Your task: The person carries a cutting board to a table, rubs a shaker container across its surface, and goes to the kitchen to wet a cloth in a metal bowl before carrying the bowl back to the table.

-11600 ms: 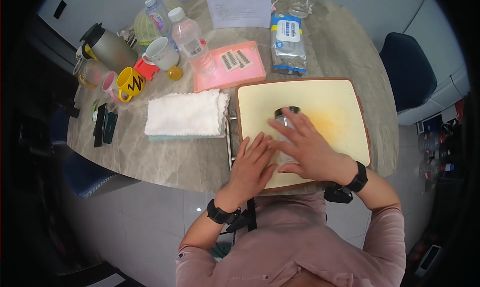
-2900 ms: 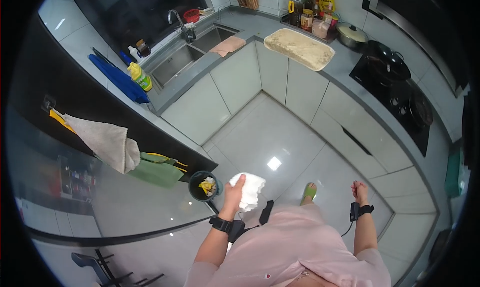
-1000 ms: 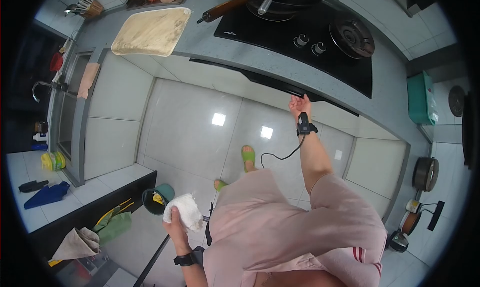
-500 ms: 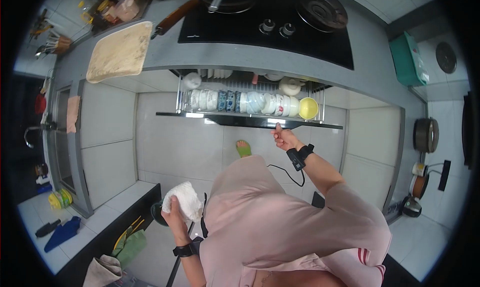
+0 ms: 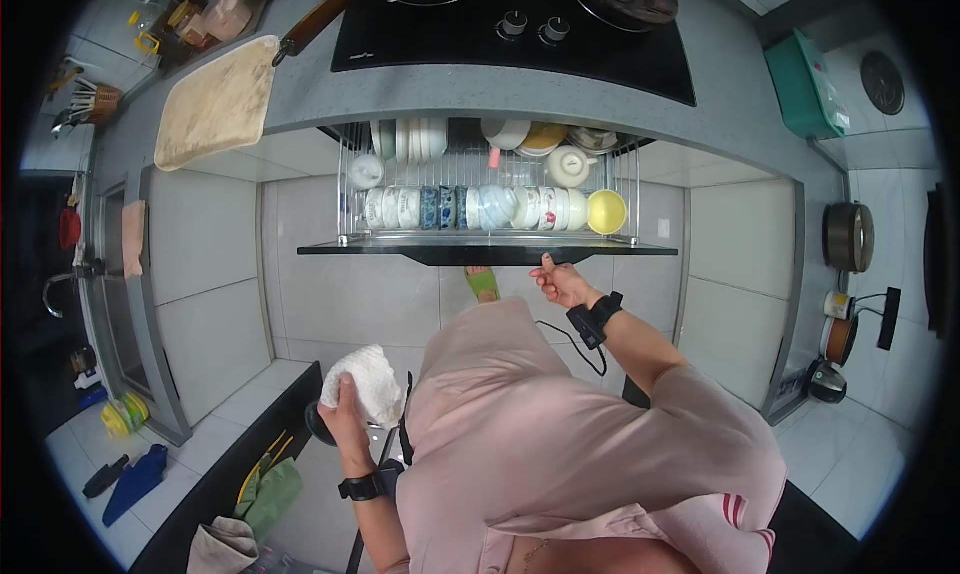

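My left hand (image 5: 347,419) is closed around a white cloth (image 5: 364,386), held low at the left of my body. My right hand (image 5: 565,282) has its fingers curled at the black front (image 5: 470,255) of a pulled-out drawer, with the thumb against its edge. Inside the wire drawer (image 5: 345,209), a row of bowls (image 5: 495,207) stands on edge, some white and some blue-patterned. A yellow bowl (image 5: 606,213) sits at the right end. Behind the row are white plates (image 5: 415,140), a white teapot (image 5: 570,166) and a small white round piece (image 5: 367,171).
Above the drawer, the grey counter (image 5: 300,94) carries a black cooktop (image 5: 430,49) with pans and a light cutting board (image 5: 217,101). A teal box (image 5: 806,84) stands at the right. Below left, green cloth (image 5: 270,499) hangs by a dark edge. My foot in a green slipper (image 5: 482,282) is under the drawer.
The drawer has slid farther out towards me, so more of the plates and the teapot shows. My right hand has stayed at its front. The left hand still holds the cloth.
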### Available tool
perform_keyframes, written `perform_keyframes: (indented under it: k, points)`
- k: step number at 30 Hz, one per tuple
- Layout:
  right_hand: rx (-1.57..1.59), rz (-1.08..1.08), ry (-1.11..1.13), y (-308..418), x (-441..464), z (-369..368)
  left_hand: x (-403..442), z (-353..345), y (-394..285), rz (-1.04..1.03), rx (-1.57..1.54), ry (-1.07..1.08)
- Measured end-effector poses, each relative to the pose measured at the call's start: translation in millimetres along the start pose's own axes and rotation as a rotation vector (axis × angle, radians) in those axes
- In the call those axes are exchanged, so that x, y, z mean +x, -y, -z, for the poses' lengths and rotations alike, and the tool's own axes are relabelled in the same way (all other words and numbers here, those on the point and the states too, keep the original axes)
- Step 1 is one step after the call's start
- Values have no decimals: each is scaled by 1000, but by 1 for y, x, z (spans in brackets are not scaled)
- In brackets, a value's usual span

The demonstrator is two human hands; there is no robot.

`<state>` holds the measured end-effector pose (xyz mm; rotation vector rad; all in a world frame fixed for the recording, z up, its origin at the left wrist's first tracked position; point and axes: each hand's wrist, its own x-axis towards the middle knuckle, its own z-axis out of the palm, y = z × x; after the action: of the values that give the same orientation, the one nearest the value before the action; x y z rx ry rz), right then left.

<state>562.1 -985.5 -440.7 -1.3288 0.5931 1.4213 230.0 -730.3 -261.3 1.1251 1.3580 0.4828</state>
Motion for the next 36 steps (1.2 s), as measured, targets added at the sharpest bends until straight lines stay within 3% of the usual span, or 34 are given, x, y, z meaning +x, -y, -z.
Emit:
perform_keyframes:
  k: [2,6,11,14,18,20,24,27,31,32,35,36]
  points:
    - [8,-5,30,3,1,3,-4,3,3,-1,4,-21]
    - [-343,-41,179,51,-26,4,-19,11,9,20,20,-109]
    - [199,187,16,123,48,85,-26,23,26,32,-45,-166]
    - [404,278,-230,167,71,107,-29,23,29,57,-23,-157]
    - [433,345,-353,199,127,155,-34,13,14,84,34,-187]
    - [327,350,-380,208,152,174,-38,9,4,93,91,-211]
    - [482,351,-454,213,189,184,-40,4,-2,119,212,-267]
    - [-72,463,-480,212,196,193,-40,-1,-3,138,245,-303]
    - [-117,412,-352,213,214,214,-44,-9,-10,154,275,-337]
    - [239,384,-340,217,217,214,-42,-13,-13,158,279,-337]
    - [221,454,-347,208,202,211,-39,-20,-20,155,307,-331]
    - [298,343,-404,212,207,216,-37,-21,-21,150,306,-327]
